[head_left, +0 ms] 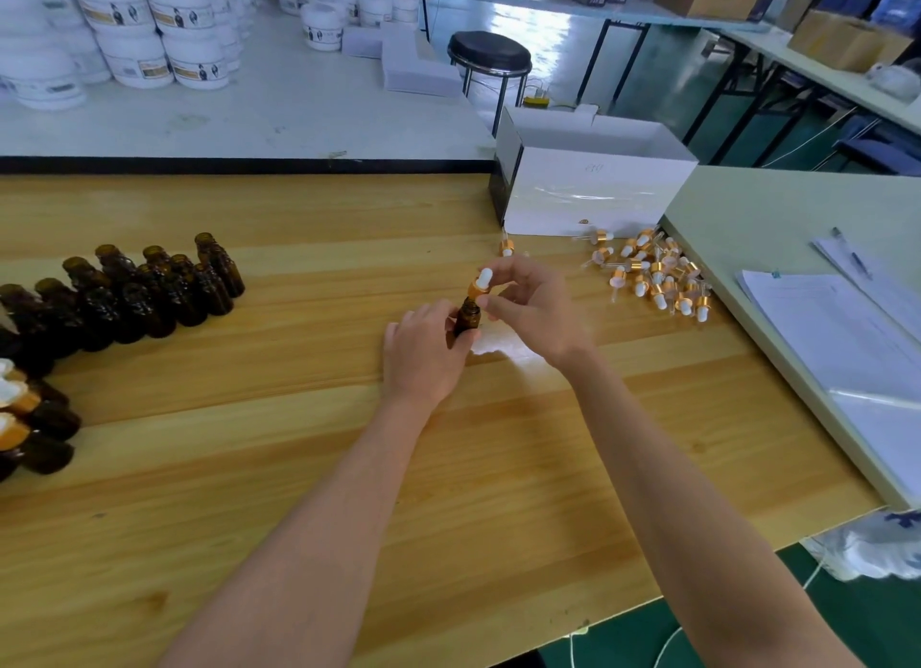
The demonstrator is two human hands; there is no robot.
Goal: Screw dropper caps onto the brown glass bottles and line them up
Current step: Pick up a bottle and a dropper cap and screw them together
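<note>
Left hand [426, 356] curled round a brown glass bottle [467, 320], held just above the wooden table [299, 418], mouth up and tilted slightly toward the right. Right hand [531, 308] pinches a dropper cap [479, 283] by its gold collar, white bulb uppermost, sitting at or just over the bottle mouth. Whether the threads have caught is hard to say; the fingers hide the join.

Uncapped bottles [149, 288] stand bunched at far left. A few capped bottles [30, 418] lie nearer at the left edge. Loose dropper caps [653, 276] piled to the right, beside a white box [593, 188]. Papers [847, 338] on the adjoining grey table.

Risks, as judged: cap and bottle both lean, so the collar may cross-thread and jam. The glass pipette could catch the rim and chip if pushed down off-centre. Both pieces are held off the table, so a slip would drop the bottle.
</note>
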